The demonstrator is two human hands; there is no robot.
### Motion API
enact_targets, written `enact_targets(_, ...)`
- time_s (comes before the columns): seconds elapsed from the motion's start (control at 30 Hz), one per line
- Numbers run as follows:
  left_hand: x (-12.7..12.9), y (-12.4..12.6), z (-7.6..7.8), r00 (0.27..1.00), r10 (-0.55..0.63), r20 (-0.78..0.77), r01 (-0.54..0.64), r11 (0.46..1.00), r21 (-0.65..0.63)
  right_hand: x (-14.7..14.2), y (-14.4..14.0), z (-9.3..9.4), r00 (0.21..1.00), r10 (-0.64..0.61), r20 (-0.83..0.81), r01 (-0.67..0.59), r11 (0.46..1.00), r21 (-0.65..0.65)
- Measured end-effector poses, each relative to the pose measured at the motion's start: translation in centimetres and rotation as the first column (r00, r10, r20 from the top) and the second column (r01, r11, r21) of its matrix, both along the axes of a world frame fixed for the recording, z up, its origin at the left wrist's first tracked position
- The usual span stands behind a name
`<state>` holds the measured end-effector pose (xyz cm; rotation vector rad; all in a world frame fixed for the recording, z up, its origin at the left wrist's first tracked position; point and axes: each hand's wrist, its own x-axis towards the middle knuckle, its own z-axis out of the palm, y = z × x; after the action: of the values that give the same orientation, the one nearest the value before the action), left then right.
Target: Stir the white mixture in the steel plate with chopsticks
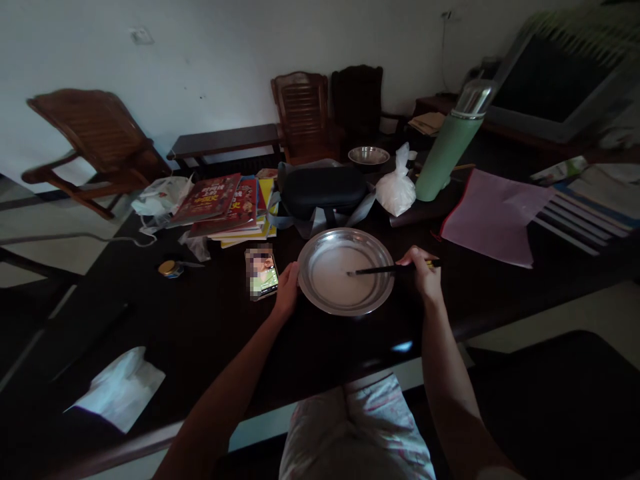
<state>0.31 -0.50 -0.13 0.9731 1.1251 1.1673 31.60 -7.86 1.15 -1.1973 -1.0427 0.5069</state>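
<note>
A shallow stainless steel basin (304,283) sits on the dark table before me, with a cloudy whitish mixture (335,277) inside. My left hand (287,287) grips its left rim. In my right hand (424,275), fingers closed, are dark chopsticks (380,269) with gold marks near the upper end. They reach across the right rim, and their tips dip into the whitish mixture. Just left of my left hand lies a phone (269,280) with a lit screen. Behind the basin stands a tied clear bag of white powder (396,192).
A tall green thermos (450,157) stands behind my right hand, near a pink mesh pouch (495,217). A black case (325,189) and stacked books (215,203) lie beyond the basin. A small jar (171,269) and crumpled paper (123,387) are left.
</note>
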Motion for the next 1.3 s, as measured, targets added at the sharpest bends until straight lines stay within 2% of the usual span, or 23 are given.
enact_targets(0.13,-0.01,0.03,-0.04,1.000,0.007,-0.001,-0.007,1.000,0.015,-0.16,0.06,0.03,0.982,0.179,0.055,-0.175,0.982,-0.075)
enact_targets(0.2,-0.03,0.03,-0.05,1.000,0.006,-0.001,-0.006,1.000,0.012,-0.19,0.12,0.10,0.990,0.113,0.081,-0.109,0.993,-0.055)
enact_targets(0.27,-0.07,0.02,-0.09,1.000,0.004,-0.007,-0.004,1.000,0.001,-0.13,0.12,0.15,1.000,0.004,0.028,-0.003,1.000,-0.019)
enact_targets(0.3,-0.08,0.02,-0.11,1.000,0.003,-0.012,-0.003,1.000,-0.003,-0.12,0.09,0.17,1.000,-0.010,0.001,0.010,1.000,-0.010)
enact_targets(0.43,-0.12,-0.02,-0.15,1.000,0.002,-0.025,-0.002,1.000,-0.011,-0.28,0.07,0.17,0.987,0.157,0.027,-0.154,0.984,-0.086)
enact_targets(0.5,-0.11,-0.04,-0.12,1.000,0.004,-0.022,-0.005,1.000,-0.009,-0.33,0.13,0.15,0.991,0.130,0.043,-0.127,0.989,-0.070)
enact_targets(0.6,-0.10,-0.06,-0.05,1.000,0.000,-0.016,0.000,1.000,0.003,-0.23,0.11,0.12,1.000,-0.001,-0.015,0.001,1.000,-0.006)
enact_targets(0.77,-0.12,-0.03,-0.05,1.000,0.000,-0.017,0.001,1.000,0.028,-0.30,0.07,0.15,0.987,0.156,0.048,-0.152,0.985,-0.075)
enact_targets(0.93,-0.11,-0.07,-0.04,1.000,0.007,-0.027,-0.006,1.000,0.021,-0.16,0.10,0.18,1.000,-0.007,-0.004,0.007,1.000,-0.017)
enact_targets(1.07,-0.06,-0.13,0.08,0.999,-0.002,-0.039,0.003,1.000,0.030,-0.26,0.11,0.13,0.986,0.156,0.058,-0.151,0.985,-0.083)
enact_targets(1.13,-0.05,-0.17,0.18,0.999,0.001,-0.038,0.000,1.000,0.017,-0.27,0.15,0.11,0.990,0.115,0.082,-0.110,0.992,-0.065)
enact_targets(1.23,-0.08,-0.19,0.23,1.000,0.002,-0.031,-0.002,1.000,0.008,-0.11,0.10,0.07,1.000,-0.014,0.009,0.014,1.000,-0.014)
enact_targets(1.3,-0.11,-0.14,0.14,0.999,-0.006,-0.033,0.007,1.000,0.015,-0.06,0.02,0.06,0.999,0.041,-0.008,-0.042,0.999,-0.032)
